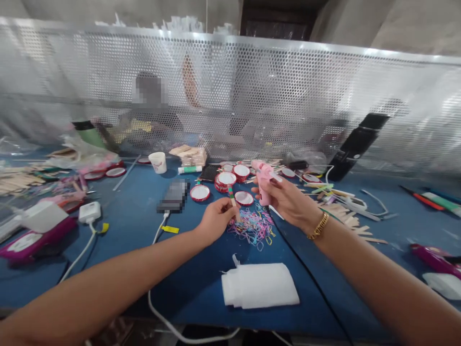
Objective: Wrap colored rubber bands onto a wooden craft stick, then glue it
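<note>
My left hand (215,219) pinches a small painted wooden stick (231,195), held upright over a pile of coloured rubber bands (254,226). My right hand (288,199) is wrapped round a pink glue gun (264,180), whose nozzle points left toward the stick's top. A gold bracelet (318,227) sits on my right wrist. Red-rimmed round lids (226,179) lie just behind both hands on the blue table (187,283).
A white cloth pouch (259,287) lies near the front edge. A phone (174,197), chargers and white cables (90,211) are on the left. Wooden sticks (345,214) are scattered right. A perforated metal screen (252,96) stands behind, with a person beyond it.
</note>
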A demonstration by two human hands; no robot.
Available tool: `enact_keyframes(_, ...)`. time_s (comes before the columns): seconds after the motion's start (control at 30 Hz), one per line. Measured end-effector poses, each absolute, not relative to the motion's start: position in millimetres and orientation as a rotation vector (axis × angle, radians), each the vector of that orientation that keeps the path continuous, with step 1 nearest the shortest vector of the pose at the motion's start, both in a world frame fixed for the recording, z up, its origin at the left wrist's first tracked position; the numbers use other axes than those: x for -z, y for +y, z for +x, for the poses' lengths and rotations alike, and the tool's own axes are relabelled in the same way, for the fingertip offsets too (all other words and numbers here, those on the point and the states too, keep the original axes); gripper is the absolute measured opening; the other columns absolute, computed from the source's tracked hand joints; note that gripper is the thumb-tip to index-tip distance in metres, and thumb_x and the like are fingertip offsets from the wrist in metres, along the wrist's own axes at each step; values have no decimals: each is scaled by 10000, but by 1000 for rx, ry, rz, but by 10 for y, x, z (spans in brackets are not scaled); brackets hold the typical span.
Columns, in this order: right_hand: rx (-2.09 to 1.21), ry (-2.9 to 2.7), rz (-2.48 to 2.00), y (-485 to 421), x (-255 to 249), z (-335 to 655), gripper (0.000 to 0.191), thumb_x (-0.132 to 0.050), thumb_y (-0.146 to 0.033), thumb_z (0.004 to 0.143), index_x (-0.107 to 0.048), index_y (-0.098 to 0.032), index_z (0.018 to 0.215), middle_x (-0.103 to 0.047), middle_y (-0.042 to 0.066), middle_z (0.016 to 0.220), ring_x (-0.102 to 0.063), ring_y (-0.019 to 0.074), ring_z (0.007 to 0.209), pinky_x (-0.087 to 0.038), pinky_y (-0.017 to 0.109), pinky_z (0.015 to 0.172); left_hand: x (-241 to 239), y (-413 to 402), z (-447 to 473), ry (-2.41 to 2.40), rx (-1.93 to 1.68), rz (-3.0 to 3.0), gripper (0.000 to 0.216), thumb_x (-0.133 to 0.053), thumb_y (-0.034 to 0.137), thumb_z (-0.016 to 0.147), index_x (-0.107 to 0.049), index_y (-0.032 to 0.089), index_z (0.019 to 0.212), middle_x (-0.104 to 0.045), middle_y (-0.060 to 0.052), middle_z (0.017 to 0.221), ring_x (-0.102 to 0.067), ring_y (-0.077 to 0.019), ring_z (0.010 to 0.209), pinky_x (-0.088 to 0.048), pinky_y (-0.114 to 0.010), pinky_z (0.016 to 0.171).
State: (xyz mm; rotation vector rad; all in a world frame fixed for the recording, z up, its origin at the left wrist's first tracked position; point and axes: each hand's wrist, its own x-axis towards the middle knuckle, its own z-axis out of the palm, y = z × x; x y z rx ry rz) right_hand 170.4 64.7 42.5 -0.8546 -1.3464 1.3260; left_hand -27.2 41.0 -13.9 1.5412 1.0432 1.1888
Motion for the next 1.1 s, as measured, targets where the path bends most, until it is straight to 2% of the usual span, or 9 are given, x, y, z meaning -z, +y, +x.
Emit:
enact_keyframes(0.07,-1364,-1294,-859,613,-357,1664,456,-800,-549,682,-618,-258,982,-683,1,984,-637,123,735,-532,274,686,132,465,-254,1028,-1176,1580,220,-660,330,801,-601,172,660,-583,21,584,-466,-106,527,-358,-233,531)
enact_keyframes(0.13,-1348,-1252,-869,579,-277,1639,483,-775,-591,688,-605,-272,1009,-675,-25,889,-604,104,663,-515,264,652,122,521,-243,1019,-1184,1602,217,-686,312,787,-602,172,644,-565,27,578,-466,-104,540,-352,-232,535)
enact_keyframes(0.23,-1202,-1243,-897,530,-164,1613,441,-748,-608,705,-587,-230,868,-602,-58,707,-516,79,587,-444,229,585,104,579,-238,1013,-1202,1580,222,-635,355,828,-595,175,703,-599,13,613,-462,-104,524,-353,-234,512)
enact_keyframes(0.3,-1143,-1275,-947,500,-112,1588,424,-812,-519,666,-588,-212,855,-547,-72,628,-474,81,568,-409,232,568,81,583,-241,1003,-1200,1562,231,-631,376,826,-582,176,723,-622,2,635,-476,-105,521,-366,-231,503)
enact_keyframes(0.37,-1096,-1170,-958,474,-86,1551,505,-846,-482,605,-603,-204,949,-535,-80,630,-435,79,547,-376,235,540,42,556,-250,985,-1171,1497,245,-641,404,818,-590,174,752,-638,-6,660,-504,-109,528,-398,-231,504)
enact_keyframes(0.5,-1042,-1196,-967,435,-83,1474,410,-771,-495,691,-565,-204,893,-532,-73,619,-463,94,563,-400,252,574,-68,459,-260,992,-1164,1403,227,-678,384,800,-613,166,789,-662,-20,691,-580,-133,614,-453,-233,545)
enact_keyframes(0.6,-1055,-1206,-1016,398,-66,1433,399,-718,-524,729,-543,-209,900,-607,-41,678,-526,115,586,-435,271,599,-134,394,-244,994,-1162,1394,210,-673,359,807,-614,160,767,-665,-24,694,-606,-141,654,-469,-233,571)
enact_keyframes(0.97,-1203,-1281,-1015,282,-42,1362,374,-763,-469,668,-567,-188,818,-618,-15,689,-546,133,632,-470,287,634,-182,356,-233,995,-1201,1297,209,-765,349,742,-664,166,758,-636,13,684,-582,-126,645,-502,-236,587)
enact_keyframes(1.1,-1175,-1284,-1042,305,19,1394,317,-739,-446,703,-588,-195,824,-601,-28,678,-525,126,616,-455,281,617,-207,412,-279,900,-1215,1210,265,-763,399,769,-719,193,930,-689,-15,809,-632,-145,744,-527,-242,624)
